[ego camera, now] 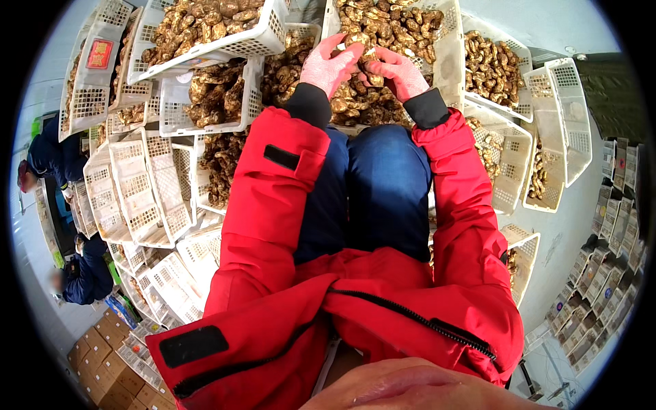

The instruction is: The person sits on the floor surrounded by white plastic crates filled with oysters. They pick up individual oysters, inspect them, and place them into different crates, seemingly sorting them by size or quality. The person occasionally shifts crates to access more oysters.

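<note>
Both hands wear pink gloves above a white plastic crate point(447, 51) of brown and cream mushrooms, likely matsutake. My left hand point(328, 64) grips a mushroom point(359, 39) between thumb and fingers. Close beside it, my right hand point(402, 74) has its fingers around a mushroom point(375, 80) with a pale stem. The two pieces nearly touch, and the fingers partly hide them. Beneath the hands lies a heap of loose mushrooms point(353, 108), in front of my knees.
More mushroom crates stand left point(253, 100) and right point(521, 87), one tilted crate point(279, 36) resting above others. Nested crates point(138, 189) lean at the left. Two people in dark clothes point(89, 271) work at far left. Cardboard boxes point(105, 353) are stacked lower left, crate stacks point(597, 287) far right.
</note>
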`<move>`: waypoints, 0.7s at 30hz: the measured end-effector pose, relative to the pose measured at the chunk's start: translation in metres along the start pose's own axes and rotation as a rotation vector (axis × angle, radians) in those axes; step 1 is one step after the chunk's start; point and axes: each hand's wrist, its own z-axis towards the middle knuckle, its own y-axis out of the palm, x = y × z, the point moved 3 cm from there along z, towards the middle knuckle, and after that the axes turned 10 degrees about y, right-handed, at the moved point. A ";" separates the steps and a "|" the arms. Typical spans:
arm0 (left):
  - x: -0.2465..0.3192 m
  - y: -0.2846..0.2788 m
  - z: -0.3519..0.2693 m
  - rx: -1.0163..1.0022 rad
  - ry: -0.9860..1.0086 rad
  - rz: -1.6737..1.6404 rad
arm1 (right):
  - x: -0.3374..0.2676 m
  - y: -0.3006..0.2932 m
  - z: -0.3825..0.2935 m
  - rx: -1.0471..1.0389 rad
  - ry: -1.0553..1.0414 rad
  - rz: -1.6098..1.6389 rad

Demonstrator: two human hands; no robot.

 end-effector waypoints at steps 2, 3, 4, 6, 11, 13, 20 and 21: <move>-0.001 0.000 0.001 -0.034 0.011 -0.023 | -0.001 0.000 0.001 -0.009 -0.014 -0.053; -0.004 -0.002 0.002 -0.035 0.012 -0.023 | -0.007 0.003 -0.001 0.016 -0.049 -0.119; -0.006 -0.004 0.002 -0.033 0.013 -0.075 | -0.010 0.005 -0.003 0.041 -0.085 -0.185; -0.007 -0.005 0.001 -0.083 0.003 -0.148 | -0.014 0.003 -0.004 0.161 -0.170 -0.350; -0.001 -0.001 0.001 -0.219 0.073 -0.154 | -0.024 0.007 -0.012 0.413 -0.485 -0.749; 0.007 0.004 -0.002 -0.200 0.046 -0.237 | -0.030 0.010 -0.017 0.393 -0.449 -0.822; 0.012 0.001 -0.002 -0.310 0.087 -0.322 | -0.034 0.000 -0.021 0.043 -0.146 -0.174; 0.014 0.003 -0.002 -0.377 0.121 -0.364 | -0.035 -0.001 -0.023 0.044 -0.146 -0.173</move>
